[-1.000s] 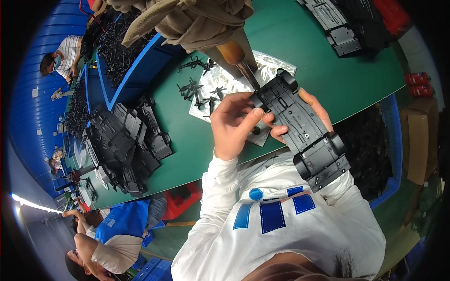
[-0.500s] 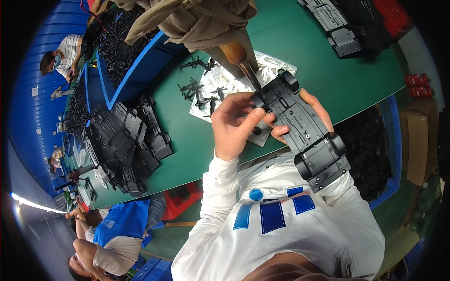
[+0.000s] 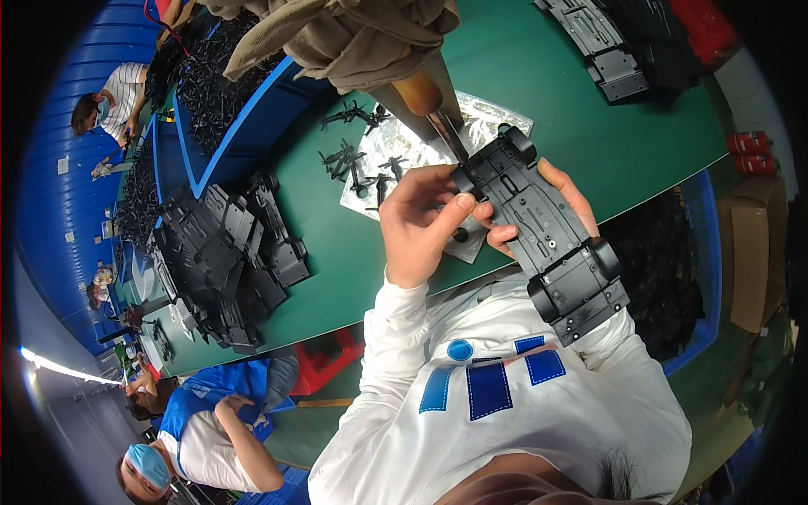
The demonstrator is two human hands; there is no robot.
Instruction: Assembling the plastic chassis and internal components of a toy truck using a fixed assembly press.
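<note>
A black plastic toy car chassis [image 3: 539, 215] with four round wheel arches is held at a slant, one end under a pointed metal tip [image 3: 448, 135]. The tip hangs from a brown handle fixed on a metal post wrapped in beige cloth [image 3: 353, 42]; it meets or nearly meets the chassis's far left corner. My right hand [image 3: 571, 195] wraps the chassis from beneath, fingers showing on both sides. With thumb and fingers closed, my left hand [image 3: 421, 223] grips the left edge by the far wheel arch; whether a small part sits between these fingertips is hidden.
Small black branched parts [image 3: 341, 160] lie on and beside a silvery sheet [image 3: 488, 114] on the green table [image 3: 337, 278]. Stacked chassis [image 3: 223, 252] stand at left, more [image 3: 602, 50] at far right. Blue bins [image 3: 244, 126] hold black parts. A co-worker [image 3: 210, 429] sits at lower left.
My hands, the chassis and the metal tip look unmoved. The co-worker at lower left has shifted position, the head turned and an arm now folded across the body.
</note>
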